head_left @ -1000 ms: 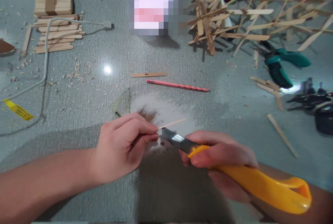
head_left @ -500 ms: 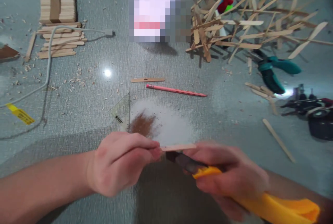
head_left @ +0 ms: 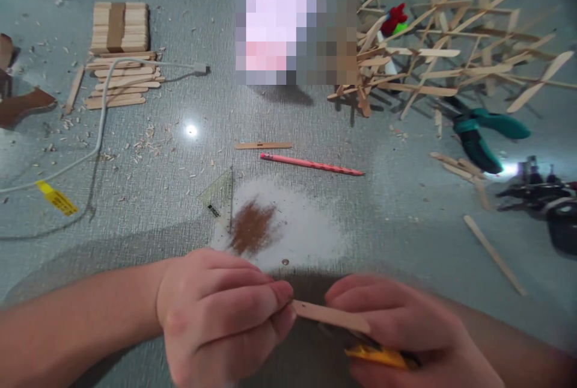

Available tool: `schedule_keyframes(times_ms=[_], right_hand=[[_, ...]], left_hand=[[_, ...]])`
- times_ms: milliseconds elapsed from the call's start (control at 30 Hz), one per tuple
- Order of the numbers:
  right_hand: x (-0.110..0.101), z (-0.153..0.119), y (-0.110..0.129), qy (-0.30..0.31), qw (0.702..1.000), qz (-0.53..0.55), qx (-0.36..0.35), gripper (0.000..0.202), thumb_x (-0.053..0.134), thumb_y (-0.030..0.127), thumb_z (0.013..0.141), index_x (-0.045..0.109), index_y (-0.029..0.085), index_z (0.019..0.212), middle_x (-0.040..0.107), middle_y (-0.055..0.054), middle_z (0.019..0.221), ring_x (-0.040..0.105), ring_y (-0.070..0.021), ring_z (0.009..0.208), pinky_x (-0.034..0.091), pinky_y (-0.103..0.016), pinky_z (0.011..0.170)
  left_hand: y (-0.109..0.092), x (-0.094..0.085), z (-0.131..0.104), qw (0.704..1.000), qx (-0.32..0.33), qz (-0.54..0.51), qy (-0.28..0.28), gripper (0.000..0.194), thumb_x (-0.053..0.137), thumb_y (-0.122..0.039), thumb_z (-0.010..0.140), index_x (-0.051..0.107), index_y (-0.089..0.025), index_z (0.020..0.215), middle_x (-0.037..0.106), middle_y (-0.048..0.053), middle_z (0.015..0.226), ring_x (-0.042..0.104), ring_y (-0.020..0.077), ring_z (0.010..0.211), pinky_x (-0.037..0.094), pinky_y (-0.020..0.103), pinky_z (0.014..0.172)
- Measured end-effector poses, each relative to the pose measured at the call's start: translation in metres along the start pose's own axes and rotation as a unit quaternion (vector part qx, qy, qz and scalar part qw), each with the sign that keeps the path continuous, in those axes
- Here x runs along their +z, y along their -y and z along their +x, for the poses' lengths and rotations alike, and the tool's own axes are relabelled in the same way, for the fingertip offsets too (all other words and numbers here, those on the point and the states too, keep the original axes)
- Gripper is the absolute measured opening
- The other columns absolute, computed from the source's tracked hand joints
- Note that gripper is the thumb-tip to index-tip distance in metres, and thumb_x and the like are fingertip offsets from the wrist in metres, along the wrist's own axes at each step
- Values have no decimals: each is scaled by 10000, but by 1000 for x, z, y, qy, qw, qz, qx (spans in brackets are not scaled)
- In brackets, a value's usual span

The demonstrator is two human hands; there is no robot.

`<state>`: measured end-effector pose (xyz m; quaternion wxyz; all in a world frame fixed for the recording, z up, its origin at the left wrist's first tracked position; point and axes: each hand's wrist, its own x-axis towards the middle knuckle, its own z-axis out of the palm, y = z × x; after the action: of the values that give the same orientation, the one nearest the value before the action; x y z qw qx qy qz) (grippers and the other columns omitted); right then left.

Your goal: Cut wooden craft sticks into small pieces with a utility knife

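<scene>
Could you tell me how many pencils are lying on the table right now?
1. The pink pencil lies on the table just beyond the white patch, with a short wooden stick beside it. Others may be hidden under the stick structure.

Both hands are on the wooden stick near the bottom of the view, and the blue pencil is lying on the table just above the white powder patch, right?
Not quite. In the head view the pencil is pink, not blue. The rest holds: the left hand and right hand hold the wooden stick, and the pencil lies above the white powder patch on the table.
</scene>
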<state>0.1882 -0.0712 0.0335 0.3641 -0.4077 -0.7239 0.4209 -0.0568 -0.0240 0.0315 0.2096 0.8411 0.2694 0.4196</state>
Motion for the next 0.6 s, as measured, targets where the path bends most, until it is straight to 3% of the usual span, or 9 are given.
schedule_keyframes(times_ms=[100, 200, 300, 367, 433, 500, 533, 567, 600], right_hand=[[0, -1, 3, -7, 1000, -16, 4, 35, 649, 287, 909, 671, 301, 886, 585, -1, 572, 674, -205, 585, 602, -294, 514], [0, 2, 2, -16, 999, -37, 1, 67, 637, 256, 910, 688, 288, 881, 634, -11, 600, 699, -203, 622, 617, -280, 534], [3, 4, -6, 37, 995, -63, -62, 112, 650, 153, 880, 683, 257, 855, 705, -14, 679, 721, -172, 657, 647, -256, 648], [5, 1, -13, -86, 981, -63, -164, 188, 587, 147, 914, 637, 253, 767, 694, -3, 665, 679, -140, 568, 644, -265, 673], [5, -4, -16, -95, 986, -75, -115, 187, 550, 183, 955, 666, 247, 822, 706, -23, 713, 701, -154, 612, 650, -300, 721], [2, -9, -14, -61, 985, -60, -150, 181, 532, 258, 982, 694, 257, 900, 698, -20, 694, 696, -164, 589, 650, -304, 684], [0, -11, -12, 5, 993, -77, -94, 147, 566, 247, 965, 705, 279, 931, 707, -22, 720, 720, -185, 650, 654, -338, 736], [-2, -12, -9, 11, 994, -79, -77, 126, 607, 244, 940, 708, 309, 903, 677, 0, 672, 705, -177, 621, 642, -308, 686], [-4, -12, -7, 9, 995, -70, -64, 106, 639, 254, 921, 704, 327, 880, 646, 18, 630, 684, -165, 587, 624, -277, 638]], left_hand=[[1, 6, -4, 999, -5, 6, -48, 125, 771, -91, 828, 696, -153, 750, 785, -5, 852, 748, 111, 750, 689, 207, 735], [10, 5, -1, 993, 74, 32, -88, 204, 727, -90, 849, 680, -167, 666, 769, -3, 836, 741, 115, 738, 673, 224, 624], [21, -1, 8, 990, 132, 38, 16, 153, 691, -101, 891, 711, -123, 741, 766, 49, 820, 734, 125, 712, 665, 243, 618], [28, -4, 14, 990, 133, 35, 15, 150, 662, -86, 907, 697, -95, 761, 745, 64, 770, 727, 132, 696, 660, 255, 629], [35, -6, 19, 990, 135, 42, 14, 144, 634, -86, 925, 677, -93, 788, 737, 68, 780, 723, 130, 704, 640, 243, 620], [43, -8, 23, 990, 124, 68, -17, 156, 616, -98, 937, 642, -128, 786, 718, 37, 758, 701, 112, 685, 586, 210, 563], [47, -8, 24, 991, 81, 103, -23, 153, 624, -80, 923, 621, -161, 794, 705, 0, 734, 681, 91, 661, 541, 181, 528], [52, -9, 25, 985, -13, 160, -59, 184, 651, -42, 888, 598, -182, 781, 667, -32, 671, 648, 79, 616, 484, 169, 491], [55, -9, 27, 982, -46, 171, -66, 189, 662, -24, 867, 594, -185, 794, 656, -34, 663, 639, 85, 605, 455, 180, 479]])
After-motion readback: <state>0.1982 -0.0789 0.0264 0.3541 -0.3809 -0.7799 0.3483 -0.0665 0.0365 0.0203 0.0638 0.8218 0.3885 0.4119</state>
